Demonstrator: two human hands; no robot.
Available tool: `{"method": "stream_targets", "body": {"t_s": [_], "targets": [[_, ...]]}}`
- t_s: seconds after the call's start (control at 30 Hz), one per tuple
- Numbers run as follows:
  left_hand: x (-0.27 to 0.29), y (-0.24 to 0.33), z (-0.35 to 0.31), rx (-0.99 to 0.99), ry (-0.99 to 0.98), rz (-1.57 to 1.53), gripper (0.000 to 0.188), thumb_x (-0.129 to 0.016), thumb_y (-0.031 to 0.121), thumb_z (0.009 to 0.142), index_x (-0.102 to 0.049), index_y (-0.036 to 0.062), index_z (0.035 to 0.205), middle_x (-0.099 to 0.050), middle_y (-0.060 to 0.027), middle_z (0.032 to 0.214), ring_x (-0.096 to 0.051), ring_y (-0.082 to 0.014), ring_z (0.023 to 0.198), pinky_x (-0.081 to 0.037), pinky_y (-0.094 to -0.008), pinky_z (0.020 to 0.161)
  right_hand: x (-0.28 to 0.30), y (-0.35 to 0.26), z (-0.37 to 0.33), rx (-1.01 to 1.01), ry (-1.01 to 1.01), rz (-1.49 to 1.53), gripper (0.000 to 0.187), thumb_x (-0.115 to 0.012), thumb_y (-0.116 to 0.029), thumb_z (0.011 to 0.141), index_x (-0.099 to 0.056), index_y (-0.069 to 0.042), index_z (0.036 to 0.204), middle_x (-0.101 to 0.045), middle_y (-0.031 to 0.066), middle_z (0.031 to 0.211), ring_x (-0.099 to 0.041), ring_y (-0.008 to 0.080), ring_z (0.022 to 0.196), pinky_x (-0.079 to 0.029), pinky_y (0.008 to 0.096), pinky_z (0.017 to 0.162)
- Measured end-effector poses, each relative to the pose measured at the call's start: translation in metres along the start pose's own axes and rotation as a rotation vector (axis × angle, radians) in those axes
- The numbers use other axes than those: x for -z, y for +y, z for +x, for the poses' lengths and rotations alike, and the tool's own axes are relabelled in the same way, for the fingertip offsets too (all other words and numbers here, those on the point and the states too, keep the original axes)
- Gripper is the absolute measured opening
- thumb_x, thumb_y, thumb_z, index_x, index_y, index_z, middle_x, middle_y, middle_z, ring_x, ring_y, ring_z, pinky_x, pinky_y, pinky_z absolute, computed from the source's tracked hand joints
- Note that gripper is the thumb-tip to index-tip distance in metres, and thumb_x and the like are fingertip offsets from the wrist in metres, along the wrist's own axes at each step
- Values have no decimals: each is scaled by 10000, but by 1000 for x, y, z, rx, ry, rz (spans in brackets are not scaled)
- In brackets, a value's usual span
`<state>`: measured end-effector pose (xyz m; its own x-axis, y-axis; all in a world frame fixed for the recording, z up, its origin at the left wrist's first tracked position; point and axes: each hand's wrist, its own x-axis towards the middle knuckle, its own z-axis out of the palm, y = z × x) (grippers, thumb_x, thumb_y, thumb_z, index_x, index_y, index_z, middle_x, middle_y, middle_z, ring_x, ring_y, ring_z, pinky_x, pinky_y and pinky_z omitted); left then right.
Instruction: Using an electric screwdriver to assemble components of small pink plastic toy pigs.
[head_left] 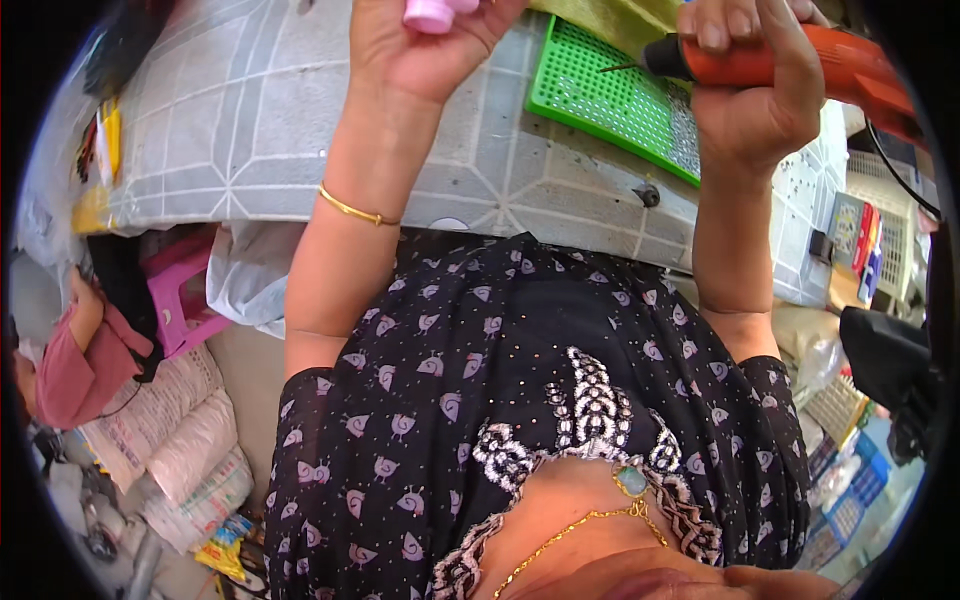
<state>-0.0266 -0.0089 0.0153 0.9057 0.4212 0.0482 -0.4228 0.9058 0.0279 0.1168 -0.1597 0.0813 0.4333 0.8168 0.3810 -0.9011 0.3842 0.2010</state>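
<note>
My right hand (755, 95) is wrapped round an orange electric screwdriver (835, 65) with a black nose. Its thin bit (622, 67) points left, over a green perforated tray (590, 95) that holds many small silvery screws. At the upper edge my left hand (425, 55) is closed round a small pink plastic piece (430, 14). The top of that piece and most of the left fingers are cut off by the picture's edge. Just below the tray a small dark round part (648, 194) lies on the table.
A grey patterned cloth covers the table (270, 130). Yellow-green fabric (620, 25) lies behind the tray. A black cord (900, 170) hangs at the right, near boxes and baskets (875, 230). At the left are a pink stool (180, 290), sacks (175, 430) and another person's arm (85, 350).
</note>
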Motion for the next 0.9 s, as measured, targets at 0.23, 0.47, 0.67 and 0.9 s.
{"method": "stream_targets", "body": {"t_s": [0.23, 0.47, 0.67, 0.9], "targets": [[7, -16, 54, 94, -29, 59, 542, -774, 340, 921, -601, 5, 1310, -651, -256, 1152, -643, -411, 1087, -617, -517, 881, 31, -9, -21, 143, -120, -85, 151, -578, -117, 1005, -436, -131, 1056, -478, 20, 765, -500, 137, 585, -461, 287, 609], [27, -14, 47, 73, 50, -22, 583, -794, 370, 873, -594, 46, 1315, -633, -280, 1168, -637, -413, 1044, -623, -479, 787, 39, -13, -18, 215, -113, -145, 162, -588, -110, 998, -441, -131, 1064, -489, 21, 774, -504, 138, 591, -463, 283, 608], [31, -14, 44, 55, 24, -12, 586, -788, 390, 875, -598, 54, 1315, -625, -282, 1165, -627, -426, 1058, -619, -469, 772, 32, -17, -27, 167, -24, 1, 163, -589, -108, 996, -438, -132, 1053, -491, 22, 768, -500, 140, 574, -462, 284, 594], [33, -13, 44, 90, -16, -37, 605, -776, 419, 880, -598, 51, 1325, -618, -292, 1163, -619, -427, 1061, -610, -462, 756, 37, -13, -26, 217, -42, -22, 177, -589, -104, 985, -427, -113, 1055, -484, 32, 758, -496, 143, 560, -458, 291, 577]]}}
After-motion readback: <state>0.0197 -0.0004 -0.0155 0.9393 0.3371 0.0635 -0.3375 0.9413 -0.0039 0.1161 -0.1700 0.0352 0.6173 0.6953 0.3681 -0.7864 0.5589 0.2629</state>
